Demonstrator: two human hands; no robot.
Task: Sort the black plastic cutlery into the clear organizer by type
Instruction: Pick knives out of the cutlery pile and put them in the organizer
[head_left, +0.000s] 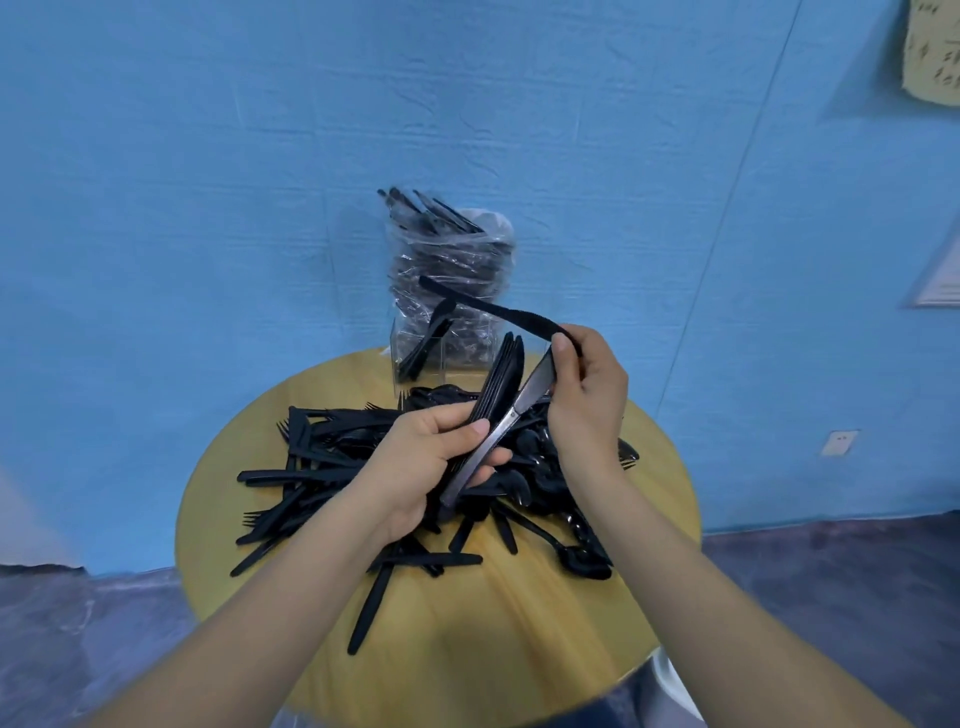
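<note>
My left hand (434, 457) grips a bundle of black plastic knives (501, 387), blades pointing up and away, above the pile. My right hand (587, 400) pinches one more black knife (498, 310) by its end; that knife stretches left in front of the clear organizer (449, 322). The right hand's fingers also touch the blade of the frontmost knife in the bundle. The organizer stands at the table's far edge and holds black cutlery, some poking out of its top. A loose heap of black forks, knives and spoons (332, 462) covers the middle of the round wooden table (519, 623).
A blue wall rises right behind the table. Bare wood shows at the table's near edge and right side. The floor around is dark purple-grey. A metal object (672, 680) peeks from under the table's near right rim.
</note>
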